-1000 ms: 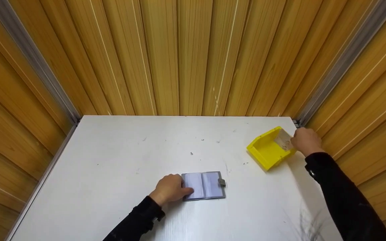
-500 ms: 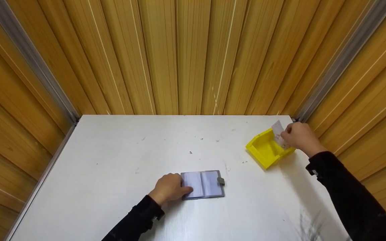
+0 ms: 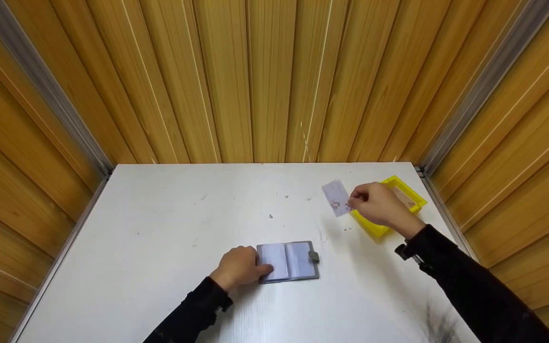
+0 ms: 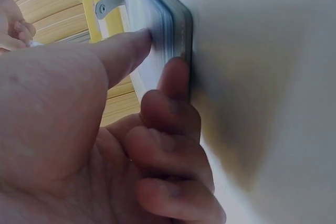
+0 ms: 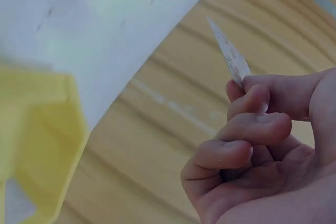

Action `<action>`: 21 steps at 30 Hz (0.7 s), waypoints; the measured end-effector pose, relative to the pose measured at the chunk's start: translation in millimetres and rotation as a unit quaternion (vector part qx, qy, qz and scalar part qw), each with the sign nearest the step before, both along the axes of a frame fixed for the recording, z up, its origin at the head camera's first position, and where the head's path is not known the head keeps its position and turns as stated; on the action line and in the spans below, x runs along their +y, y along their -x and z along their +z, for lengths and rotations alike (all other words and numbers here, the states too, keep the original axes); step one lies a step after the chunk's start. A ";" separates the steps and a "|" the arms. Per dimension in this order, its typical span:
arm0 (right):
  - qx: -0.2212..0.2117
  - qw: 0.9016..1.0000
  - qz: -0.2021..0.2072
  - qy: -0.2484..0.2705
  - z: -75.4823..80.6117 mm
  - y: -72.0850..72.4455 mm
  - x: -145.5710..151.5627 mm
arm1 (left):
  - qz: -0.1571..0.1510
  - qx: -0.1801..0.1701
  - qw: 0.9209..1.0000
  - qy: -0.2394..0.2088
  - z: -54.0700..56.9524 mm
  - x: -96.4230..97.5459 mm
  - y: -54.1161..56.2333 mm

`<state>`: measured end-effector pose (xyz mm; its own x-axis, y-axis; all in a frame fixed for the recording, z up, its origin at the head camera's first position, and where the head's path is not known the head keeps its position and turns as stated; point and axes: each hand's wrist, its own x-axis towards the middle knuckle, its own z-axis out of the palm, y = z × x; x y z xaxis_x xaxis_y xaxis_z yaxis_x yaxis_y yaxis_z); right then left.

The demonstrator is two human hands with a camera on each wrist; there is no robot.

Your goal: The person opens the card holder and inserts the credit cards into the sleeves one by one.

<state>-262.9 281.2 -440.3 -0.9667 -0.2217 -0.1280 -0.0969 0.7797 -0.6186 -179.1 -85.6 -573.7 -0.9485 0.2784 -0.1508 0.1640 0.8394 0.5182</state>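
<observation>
A small card holder (image 3: 299,261) lies open on the white table, with clear sleeves, a grey cover and a snap strap at its right side. My left hand (image 3: 240,267) grips its left edge, thumb on top of the sleeves and fingers at the rim, as the left wrist view shows. In my right hand (image 3: 374,202) a pale printed card (image 3: 335,197) is pinched between thumb and forefinger, held above the table. The right wrist view shows that card (image 5: 230,53) almost edge-on. Behind the right hand stands a yellow bin (image 3: 373,229), partly hidden by it.
Another pale card (image 3: 402,196) lies inside the yellow bin. The white table (image 3: 169,209) carries a few small dark marks. Ribbed wood-look walls (image 3: 274,81) close it in at the back and both sides.
My right hand has lifted the card out of the yellow bin and carried it left, to the bin's near left. The left hand and card holder have stayed in place.
</observation>
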 end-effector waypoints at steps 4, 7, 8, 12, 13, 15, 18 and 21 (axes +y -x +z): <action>-0.041 0.999 0.017 0.011 -9.2 -9.8 -23.4 | 0.000 0.004 1.000 0.003 0.4 -0.5 0.0; -0.061 0.998 0.021 0.014 -21.2 -16.1 -37.4 | 0.000 0.006 1.000 0.002 0.5 -0.5 -0.4; -0.065 0.997 0.024 0.015 -26.4 -18.0 -41.3 | 0.000 0.007 1.000 0.001 0.5 -0.6 -0.5; -0.072 0.996 0.040 0.019 -48.4 -24.8 -53.6 | 0.004 0.001 1.000 0.003 0.5 -0.1 -0.6; -0.073 0.996 0.043 0.021 -54.1 -26.5 -56.3 | 0.005 0.000 1.000 0.004 0.5 -0.1 -0.5; -0.066 0.996 0.053 0.022 -65.2 -29.3 -60.5 | 0.005 -0.003 1.000 0.006 0.8 -0.3 -0.2; -0.059 0.996 0.062 0.024 -79.2 -33.7 -66.0 | 0.003 -0.007 1.000 0.011 1.7 0.0 0.4; -0.065 0.996 0.058 0.023 -89.2 -37.3 -71.4 | 0.004 -0.013 1.000 0.014 2.4 0.3 1.1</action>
<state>-225.6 209.8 -529.5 -0.9102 -0.3398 -0.2368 -0.1025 0.7387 -0.6662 -180.2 -85.3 -571.4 -0.9463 0.2671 -0.1821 0.1452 0.8545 0.4987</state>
